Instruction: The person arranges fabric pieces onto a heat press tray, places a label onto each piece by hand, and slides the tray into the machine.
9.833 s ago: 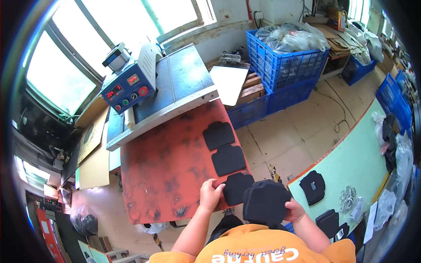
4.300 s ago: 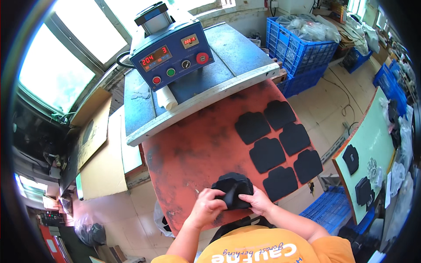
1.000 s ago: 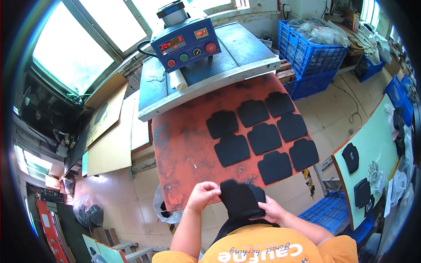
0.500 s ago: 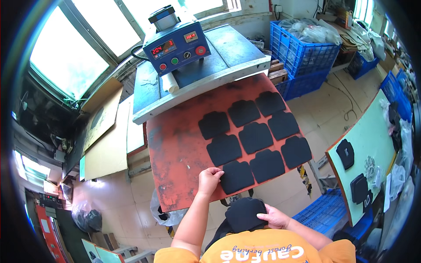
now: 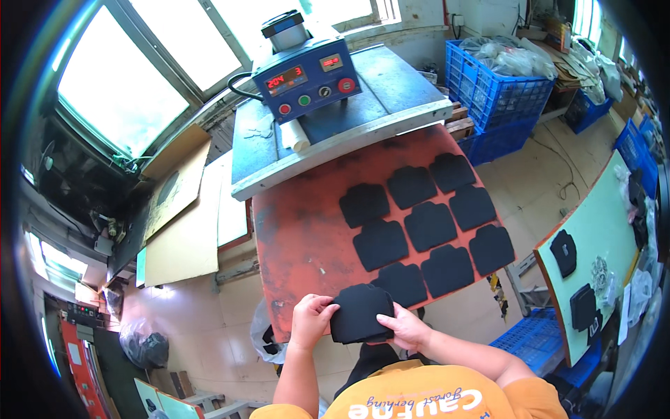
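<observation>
- The left hand (image 5: 310, 322) and right hand (image 5: 403, 328) are gripping a black fabric piece (image 5: 361, 313), fingers closed on its side edges.
- The piece is hovering at the near edge of the red worktop (image 5: 300, 244), just beside eight laid-out black pads (image 5: 427, 225).

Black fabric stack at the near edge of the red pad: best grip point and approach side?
Grip the stack of black pieces by its two side edges, from the near side, as the left hand and right hand do now. It is flat, limp and overhangs the red pad there, so thumbs can go on top and fingers underneath.
</observation>
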A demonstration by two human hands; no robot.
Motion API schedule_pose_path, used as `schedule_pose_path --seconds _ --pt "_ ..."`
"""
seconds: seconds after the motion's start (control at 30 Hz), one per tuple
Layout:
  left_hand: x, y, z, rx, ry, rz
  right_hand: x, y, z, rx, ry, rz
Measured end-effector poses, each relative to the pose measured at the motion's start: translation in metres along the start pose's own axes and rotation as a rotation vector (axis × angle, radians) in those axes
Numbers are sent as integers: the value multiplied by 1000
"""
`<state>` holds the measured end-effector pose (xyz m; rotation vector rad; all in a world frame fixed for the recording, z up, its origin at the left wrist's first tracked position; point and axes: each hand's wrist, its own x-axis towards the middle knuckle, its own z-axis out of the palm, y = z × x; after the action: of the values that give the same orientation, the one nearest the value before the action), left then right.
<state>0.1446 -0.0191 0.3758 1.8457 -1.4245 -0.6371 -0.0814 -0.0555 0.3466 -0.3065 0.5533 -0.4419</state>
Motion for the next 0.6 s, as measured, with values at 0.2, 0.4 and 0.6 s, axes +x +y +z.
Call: schedule_pose_path --seconds 0.2,0.4,0.6 --pt "18 -36 -28 16 123 -10 80 25 19 -129 73 -179" --pt "46 -84 -47 -414 -75 -426 116 26 31 -93 135 -151" --pt "70 -109 -71 -531 -433 -280 123 20 32 38 104 -83"
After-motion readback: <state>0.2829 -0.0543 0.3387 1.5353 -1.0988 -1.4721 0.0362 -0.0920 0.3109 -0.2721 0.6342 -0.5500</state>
